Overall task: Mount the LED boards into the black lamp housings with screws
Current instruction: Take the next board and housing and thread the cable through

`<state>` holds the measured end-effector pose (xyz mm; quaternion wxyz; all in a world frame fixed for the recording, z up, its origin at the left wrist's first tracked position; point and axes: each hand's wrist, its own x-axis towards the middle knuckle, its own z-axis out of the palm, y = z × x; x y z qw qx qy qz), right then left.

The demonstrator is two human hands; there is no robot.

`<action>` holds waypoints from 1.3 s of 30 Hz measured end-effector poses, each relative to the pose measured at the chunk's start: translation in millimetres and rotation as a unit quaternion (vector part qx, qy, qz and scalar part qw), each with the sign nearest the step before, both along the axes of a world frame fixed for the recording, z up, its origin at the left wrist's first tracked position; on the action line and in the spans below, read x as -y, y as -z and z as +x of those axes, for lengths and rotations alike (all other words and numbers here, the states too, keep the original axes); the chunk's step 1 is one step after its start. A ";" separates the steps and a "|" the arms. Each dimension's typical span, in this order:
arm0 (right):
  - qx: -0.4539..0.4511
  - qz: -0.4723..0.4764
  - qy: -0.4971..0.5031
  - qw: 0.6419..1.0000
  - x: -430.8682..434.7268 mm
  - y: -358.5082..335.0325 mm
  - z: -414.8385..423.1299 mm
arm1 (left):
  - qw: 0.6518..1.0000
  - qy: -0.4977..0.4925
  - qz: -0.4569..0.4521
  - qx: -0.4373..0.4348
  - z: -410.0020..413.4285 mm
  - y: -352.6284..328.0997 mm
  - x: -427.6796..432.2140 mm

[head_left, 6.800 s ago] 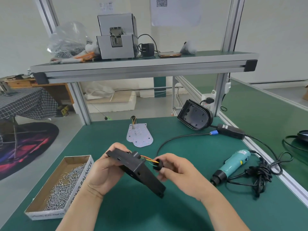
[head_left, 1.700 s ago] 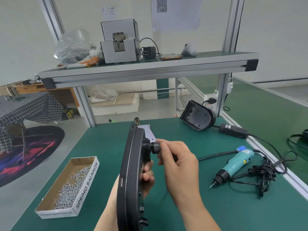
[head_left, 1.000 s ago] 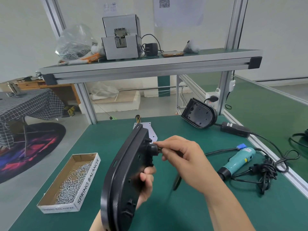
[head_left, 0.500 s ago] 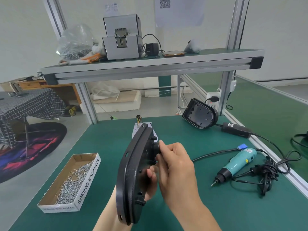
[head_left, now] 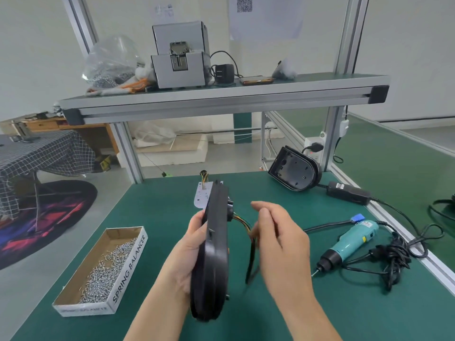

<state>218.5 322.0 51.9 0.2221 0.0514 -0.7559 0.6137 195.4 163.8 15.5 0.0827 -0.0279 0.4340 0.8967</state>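
Green counter (head_left: pixel 157 217) fills the view, and a grey-edged shelf (head_left: pixel 295 82) spans across above it, carrying a grey box-shaped machine (head_left: pixel 181 57). Front and centre is the black lamp housing (head_left: pixel 214 267), up off the counter and turned edge-on to the camera, long axis running away from the person. The left hand (head_left: pixel 189 252) has it, palm along the left side, fingers wrapped round the rim. The right hand (head_left: pixel 280 242) hangs just right of the housing, index finger stretched forward and the other fingers loosely curled. It's blurred, so whether they pinch anything I cannot tell.

A second black housing (head_left: pixel 294 171) leans at the far right, hollow side facing us. Near left, an open cardboard box (head_left: pixel 130 264) with a heap of silver screws (head_left: pixel 105 274). On the right lies a teal electric screwdriver (head_left: pixel 352 242), tip towards the person, beside tangled black cable. The pale LED board (head_left: pixel 202 196) lies flat just behind the held housing, partly hidden by it. Orange and yellow wires (head_left: pixel 240 219) run out of the housing's right face towards the right hand.
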 end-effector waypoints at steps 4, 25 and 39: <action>0.258 -0.058 -0.171 0.949 -10.0 -13.2 -6.6 | 0.970 -0.037 -0.212 -0.111 -1.1 -9.1 4.9; 0.003 -0.154 -0.191 0.969 -31.9 10.3 15.4 | 0.777 -0.074 -0.471 -0.412 18.8 -25.0 -13.0; 0.127 -0.074 -0.088 0.985 -27.3 75.0 -23.3 | 0.872 -0.165 -0.430 -0.168 -22.0 5.5 -29.6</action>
